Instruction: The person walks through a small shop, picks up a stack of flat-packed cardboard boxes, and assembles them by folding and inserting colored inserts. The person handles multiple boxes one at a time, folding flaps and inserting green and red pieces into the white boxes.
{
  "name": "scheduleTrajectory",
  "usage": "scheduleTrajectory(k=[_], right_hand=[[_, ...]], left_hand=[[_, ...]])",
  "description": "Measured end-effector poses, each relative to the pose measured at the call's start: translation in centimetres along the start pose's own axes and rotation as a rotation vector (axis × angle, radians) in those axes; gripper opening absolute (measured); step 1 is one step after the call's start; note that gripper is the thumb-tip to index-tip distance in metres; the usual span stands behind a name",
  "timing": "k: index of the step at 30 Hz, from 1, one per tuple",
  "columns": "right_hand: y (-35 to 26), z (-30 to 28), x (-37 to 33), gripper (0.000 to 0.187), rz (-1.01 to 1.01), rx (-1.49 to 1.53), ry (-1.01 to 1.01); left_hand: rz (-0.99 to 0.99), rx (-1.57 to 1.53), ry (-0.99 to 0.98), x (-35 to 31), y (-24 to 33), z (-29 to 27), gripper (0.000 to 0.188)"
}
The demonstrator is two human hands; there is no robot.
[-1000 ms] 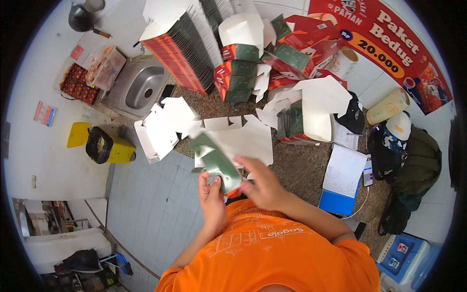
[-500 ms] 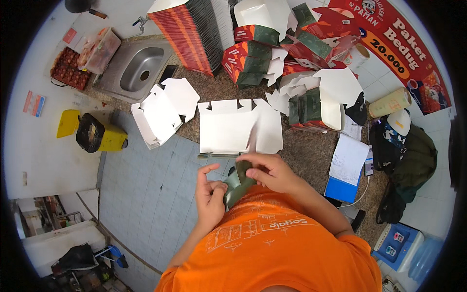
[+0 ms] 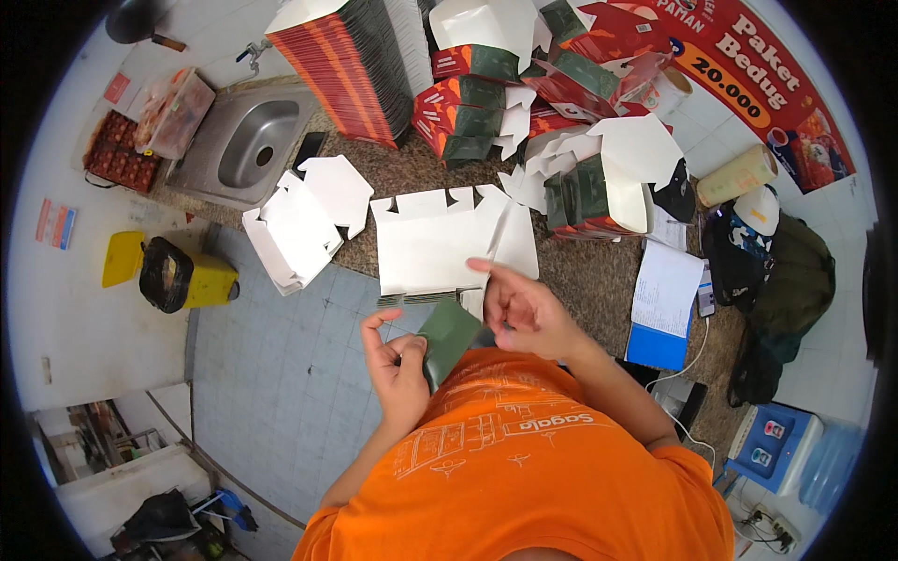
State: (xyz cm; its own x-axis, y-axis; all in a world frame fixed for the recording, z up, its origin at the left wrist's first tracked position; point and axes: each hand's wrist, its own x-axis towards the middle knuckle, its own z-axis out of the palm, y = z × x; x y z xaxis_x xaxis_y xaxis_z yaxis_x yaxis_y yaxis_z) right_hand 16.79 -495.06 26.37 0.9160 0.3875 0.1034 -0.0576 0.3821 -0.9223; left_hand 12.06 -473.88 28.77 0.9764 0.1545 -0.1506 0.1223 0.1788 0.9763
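Observation:
My left hand (image 3: 398, 369) pinches a flat green panel (image 3: 451, 335) between thumb and fingers, near the front of my orange shirt. The panel looks like the printed end of a carton; where it joins the rest is not clear. Just right of it, my right hand (image 3: 526, 316) is open, its index finger stretched out over a white unfolded carton sheet (image 3: 435, 238) at the counter's edge. Green edges of several stacked flat sheets (image 3: 416, 300) show below that sheet. Left of it lies a partly folded white carton (image 3: 297, 222).
A tall stack of flat cartons (image 3: 341, 70) stands at the back, beside several folded red and green boxes (image 3: 477, 110). A notebook (image 3: 668, 290), a phone (image 3: 705, 294) and a dark bag (image 3: 790, 290) lie on the right. The sink (image 3: 262, 140) is at the back left.
My right hand has let go of the green panel and moved slightly up and right. The panel, bent between both hands before, now lies flatter in my left hand.

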Motion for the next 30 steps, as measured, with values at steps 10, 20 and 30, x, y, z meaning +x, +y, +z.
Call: scheduleTrajectory(k=[10,20,30], right_hand=[[-1.2,0.2,0.2,0.039,0.123,-0.747,-0.013],[-3.5,0.5,-0.4,0.076,-0.025,-0.785,-0.06],[0.5,-2.0,2.2,0.055,0.144,0.299,0.574]], left_hand=[[0.049,0.047,-0.231,-0.7,-0.9,0.5,0.052],[0.147,0.085,-0.165,3.2,-0.2,-3.6,0.073],[-0.051,0.057,-0.265,4.8,0.1,-6.7,0.056]])
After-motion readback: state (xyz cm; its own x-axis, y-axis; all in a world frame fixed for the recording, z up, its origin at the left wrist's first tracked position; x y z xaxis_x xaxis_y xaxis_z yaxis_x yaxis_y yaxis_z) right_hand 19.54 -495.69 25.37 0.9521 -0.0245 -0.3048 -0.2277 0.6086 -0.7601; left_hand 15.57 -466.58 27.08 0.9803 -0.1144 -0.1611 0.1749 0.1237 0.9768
